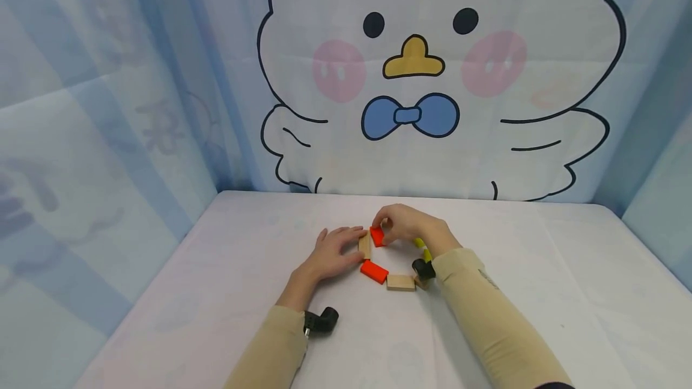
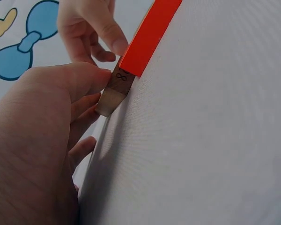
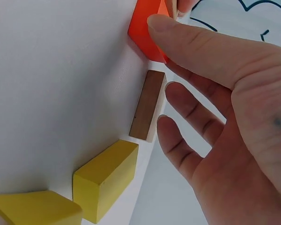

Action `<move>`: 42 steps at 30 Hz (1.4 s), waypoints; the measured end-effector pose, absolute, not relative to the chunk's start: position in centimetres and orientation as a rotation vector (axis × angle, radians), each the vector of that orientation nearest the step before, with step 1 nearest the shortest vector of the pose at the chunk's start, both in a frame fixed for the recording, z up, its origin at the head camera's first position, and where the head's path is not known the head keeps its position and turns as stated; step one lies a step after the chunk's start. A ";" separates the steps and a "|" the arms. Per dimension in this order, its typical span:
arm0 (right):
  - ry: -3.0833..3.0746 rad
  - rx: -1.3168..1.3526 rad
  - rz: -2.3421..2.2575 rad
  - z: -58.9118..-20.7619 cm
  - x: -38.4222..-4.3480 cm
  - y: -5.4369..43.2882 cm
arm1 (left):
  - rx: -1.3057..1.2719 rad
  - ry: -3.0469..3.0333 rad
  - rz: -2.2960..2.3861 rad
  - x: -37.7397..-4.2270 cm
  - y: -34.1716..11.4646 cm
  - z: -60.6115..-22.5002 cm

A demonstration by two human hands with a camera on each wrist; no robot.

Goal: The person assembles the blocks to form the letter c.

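In the head view, my right hand (image 1: 408, 224) pinches a red block (image 1: 377, 236) between thumb and fingers. The right wrist view shows the thumb against this red block (image 3: 145, 33), the other fingers loosely bent. My left hand (image 1: 332, 254) rests with relaxed fingers at the outer side of a plain wooden block (image 1: 364, 246). In the left wrist view its thumb touches the wooden block (image 2: 120, 79), which bears a dark mark. A second red block (image 1: 374, 271) lies at the wooden block's near end. The blocks form a ring.
Another plain wooden block (image 1: 400, 283) lies at the ring's near side. Yellow blocks (image 3: 107, 178) and a wooden block (image 3: 147, 105) stand along its right and far side, partly hidden by my right arm in the head view. A white cloth (image 1: 216, 293) covers the table; a printed curtain hangs behind.
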State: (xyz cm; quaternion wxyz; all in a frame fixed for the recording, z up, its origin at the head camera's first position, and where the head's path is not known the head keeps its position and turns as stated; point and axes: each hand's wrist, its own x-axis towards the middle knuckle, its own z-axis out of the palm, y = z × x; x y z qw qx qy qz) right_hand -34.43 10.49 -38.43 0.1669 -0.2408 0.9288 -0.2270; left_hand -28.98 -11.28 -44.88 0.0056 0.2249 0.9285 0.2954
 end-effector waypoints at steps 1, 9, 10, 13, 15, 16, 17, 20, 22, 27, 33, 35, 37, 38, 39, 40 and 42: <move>2.645 -0.687 -0.643 -38.4 -34.5 10.4 | 0.705 2.907 0.923 -29.0 -11.3 -44.9; 2.668 -0.687 -0.635 -38.5 -35.0 10.3 | 0.709 2.905 0.912 -29.0 -11.4 -45.1; 2.670 -0.687 -0.640 -38.6 -35.1 10.3 | 0.708 2.906 0.910 -29.0 -11.4 -45.0; 2.680 -0.662 -0.663 -38.7 -35.3 10.3 | 0.700 2.908 0.903 -29.0 -11.4 -44.9; 2.686 -0.662 -0.666 -38.8 -35.4 10.3 | 0.698 2.905 0.906 -29.0 -11.4 -44.9; 2.689 -0.670 -0.663 -38.8 -35.4 10.3 | 0.697 2.903 0.907 -29.0 -11.4 -44.8; 2.693 -0.674 -0.658 -38.8 -35.4 10.3 | 0.697 2.902 0.907 -29.0 -11.4 -44.8; 2.704 -0.699 -0.639 -38.8 -35.5 10.3 | 0.696 2.903 0.902 -29.0 -11.4 -44.9; 2.708 -0.703 -0.636 -38.8 -35.5 10.3 | 0.692 2.905 0.896 -29.1 -11.4 -44.9; 2.693 -0.686 -0.691 -38.8 -35.5 10.6 | 0.685 2.903 0.892 -29.2 -11.4 -44.9; 2.650 -0.674 -0.755 -38.7 -35.4 10.9 | 0.691 2.914 0.885 -29.3 -11.4 -45.0; 2.649 -0.706 -0.741 -38.6 -35.5 11.0 | 0.691 2.914 0.887 -29.2 -11.4 -45.0; 2.649 -0.742 -0.720 -38.7 -35.6 11.0 | 0.695 2.912 0.892 -29.2 -11.4 -44.9; 2.652 -0.758 -0.708 -38.7 -35.6 11.0 | 0.697 2.911 0.894 -29.2 -11.4 -44.9; 2.655 -0.774 -0.696 -38.8 -35.6 11.0 | 0.699 2.910 0.899 -29.1 -11.4 -44.9; 2.658 -0.786 -0.685 -38.8 -35.7 11.0 | 0.702 2.908 0.905 -29.1 -11.4 -44.9; 2.665 -0.795 -0.667 -38.9 -35.7 10.9 | 0.709 2.910 0.913 -29.1 -11.4 -44.9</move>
